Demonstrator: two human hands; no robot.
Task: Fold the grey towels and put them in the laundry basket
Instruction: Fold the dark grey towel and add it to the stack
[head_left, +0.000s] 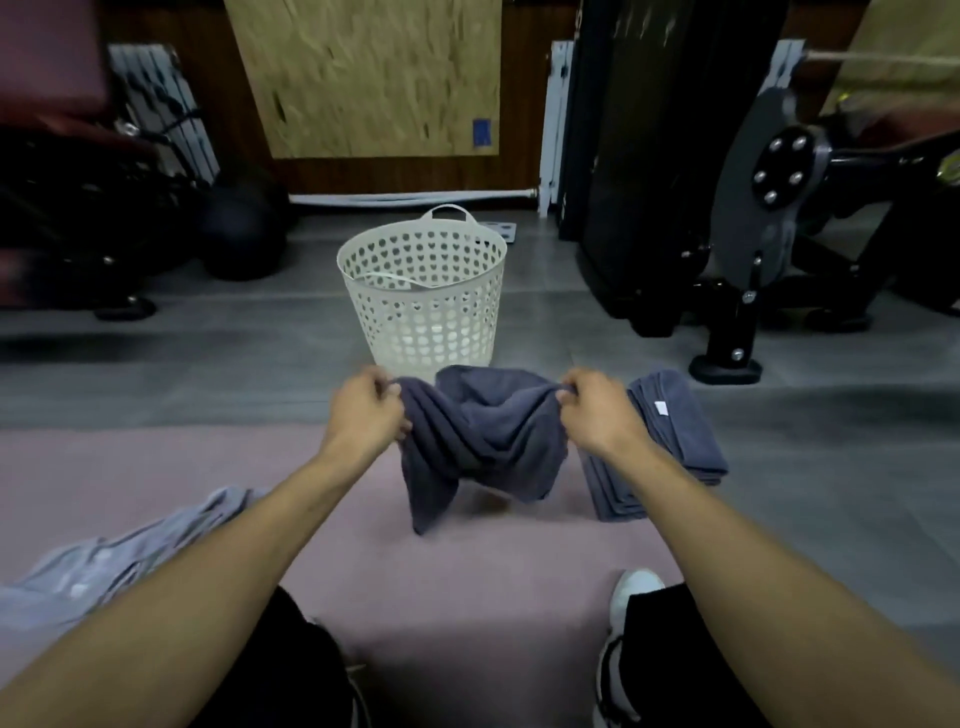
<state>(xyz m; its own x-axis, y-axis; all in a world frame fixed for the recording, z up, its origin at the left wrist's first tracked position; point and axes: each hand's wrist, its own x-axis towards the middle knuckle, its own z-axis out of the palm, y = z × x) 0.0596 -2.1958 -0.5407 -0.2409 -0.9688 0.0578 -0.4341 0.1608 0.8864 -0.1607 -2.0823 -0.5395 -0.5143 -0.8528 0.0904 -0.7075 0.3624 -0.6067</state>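
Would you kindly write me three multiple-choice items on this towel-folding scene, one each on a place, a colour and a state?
1. Where does the stack of folded towels lie?
A. inside the basket
B. by the right hand
C. on the person's lap

2. What colour is the laundry basket?
A. cream white
B. blue
C. black

3. How is the grey towel held?
A. flat on the mat
B. by one hand only
C. gripped by both hands, sagging between them

Key: 1 B, the stack sits on the floor beside the right hand; 2 A, its perforated wall is pale; 3 C, the left hand grips the other end.
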